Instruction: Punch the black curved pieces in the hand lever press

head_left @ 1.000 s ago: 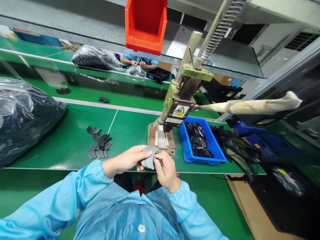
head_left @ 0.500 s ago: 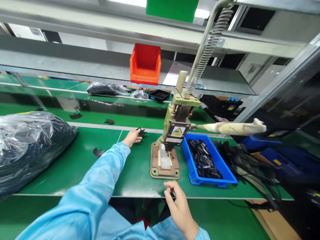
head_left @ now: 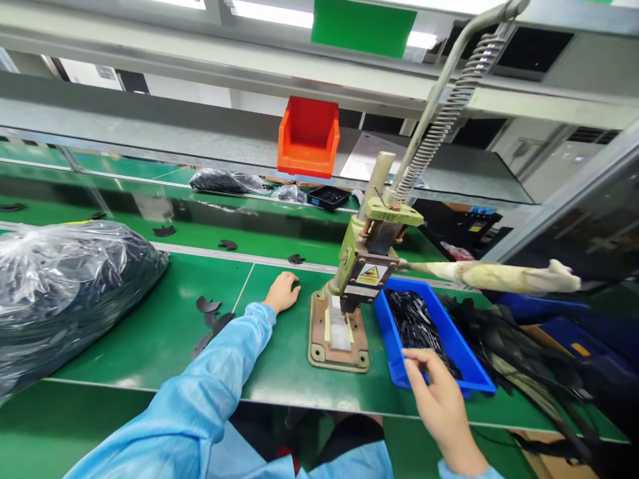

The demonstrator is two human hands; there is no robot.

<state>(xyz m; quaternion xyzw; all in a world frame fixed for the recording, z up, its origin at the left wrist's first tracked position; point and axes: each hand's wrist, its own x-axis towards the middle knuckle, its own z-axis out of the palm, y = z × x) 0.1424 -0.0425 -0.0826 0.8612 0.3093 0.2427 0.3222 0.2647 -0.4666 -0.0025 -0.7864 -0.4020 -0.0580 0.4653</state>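
Observation:
My left hand [head_left: 283, 293] lies low over the green bench beside the press, fingers loosely bent and apart, with nothing in it. Just beyond it, a black curved piece [head_left: 296, 259] rests on the green belt. My right hand [head_left: 442, 399] is at the near left corner of the blue tray [head_left: 476, 362], thumb and fingers slightly apart and no part visible in them. Thin black strips [head_left: 417, 319] fill that tray. Between my hands stands a green hand press [head_left: 367, 266], with a pale plate [head_left: 340, 336] on its base. Several dark curved pieces [head_left: 207, 305] lie by my left forearm.
A large plastic bag of dark parts [head_left: 84, 286] takes up the left of the bench. The press's wrapped handle [head_left: 514, 274] juts out to the right above the tray. Black straps [head_left: 499, 339] lie right of it. An orange bin [head_left: 308, 140] sits on the shelf above.
My left hand has let go of the black curved piece on the belt and drawn back towards me. My right hand has moved right, from before the press to the blue tray. The view has shifted.

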